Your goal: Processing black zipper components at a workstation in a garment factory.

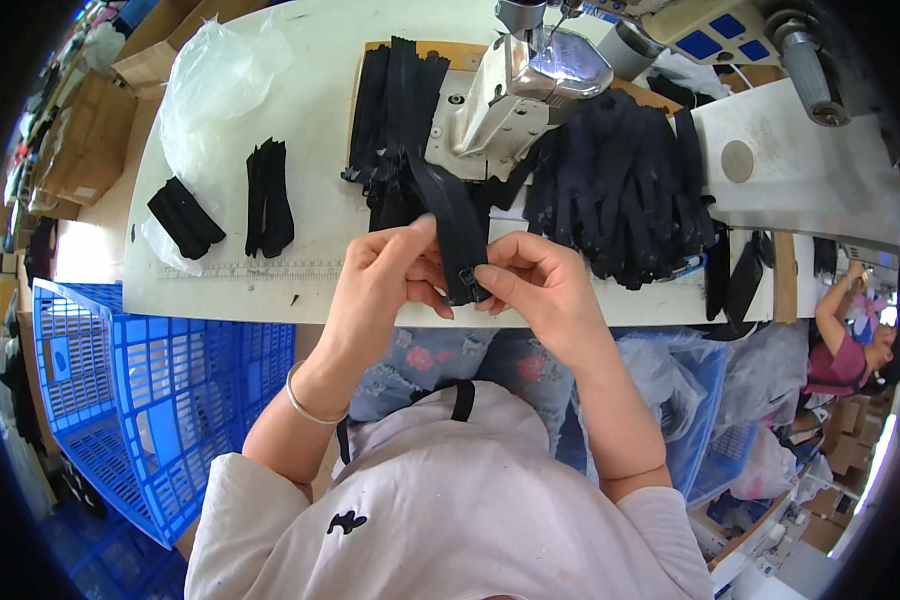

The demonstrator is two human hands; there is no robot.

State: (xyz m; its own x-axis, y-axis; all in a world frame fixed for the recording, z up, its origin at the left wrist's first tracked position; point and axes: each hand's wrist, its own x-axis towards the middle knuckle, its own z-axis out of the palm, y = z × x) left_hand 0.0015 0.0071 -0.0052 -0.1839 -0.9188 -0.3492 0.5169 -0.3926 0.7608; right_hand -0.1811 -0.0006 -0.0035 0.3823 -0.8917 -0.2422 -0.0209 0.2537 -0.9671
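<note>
A black zipper [455,225] hangs down from the sewing machine [505,100] bed toward the table's near edge. My right hand [540,285] pinches its lower end near the slider, thumb on top. On the zipper's left side, my left hand [400,265] has its fingers curled against the strip, with some fingertips behind it. Left of the machine lies a stack of black zippers [395,110], partly under the held one. A larger heap of black zippers [615,190] drapes over the table to the machine's right.
Two small bundles, a black tilted bundle [185,218] and a black upright bundle [268,198], lie left near a clear plastic bag [210,95]. Blue crates [170,400] stand below the table [320,200] at left. Plastic-lined blue crate [695,430] sits right. Another person [840,340] is far right.
</note>
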